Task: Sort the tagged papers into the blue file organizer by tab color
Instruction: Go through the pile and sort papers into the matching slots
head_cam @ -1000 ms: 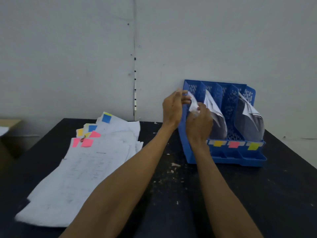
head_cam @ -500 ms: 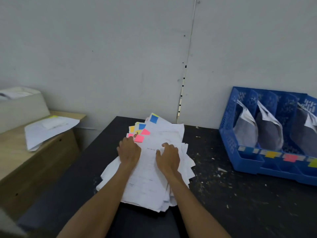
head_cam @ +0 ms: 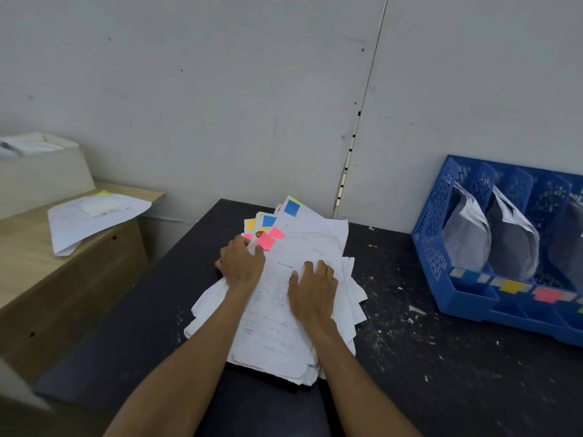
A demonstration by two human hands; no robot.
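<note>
A loose stack of white papers (head_cam: pixel 277 310) lies on the black table (head_cam: pixel 441 373), with blue, yellow and pink tabs fanned out at its far left corner. My left hand (head_cam: pixel 241 263) pinches the top sheet's corner beside its pink tab (head_cam: pixel 266 241); one fingertip shows beyond the edge. My right hand (head_cam: pixel 312 288) rests on the stack's middle, fingers slightly bent. The blue file organizer (head_cam: pixel 432 247) stands at the right, away from both hands. Papers lean in its slots, and it has blue, yellow and pink labels along the front rail.
A wooden cabinet (head_cam: pixel 63 294) adjoins the table on the left, carrying loose sheets (head_cam: pixel 94 219) and a pale box (head_cam: pixel 41 175). The grey wall runs close behind. White scraps speckle the table between stack and organizer.
A second ago both hands were at the organizer's leftmost slot with a paper. They have left it and come to the stack, and my view has swung left. Little has moved in the last half second.
</note>
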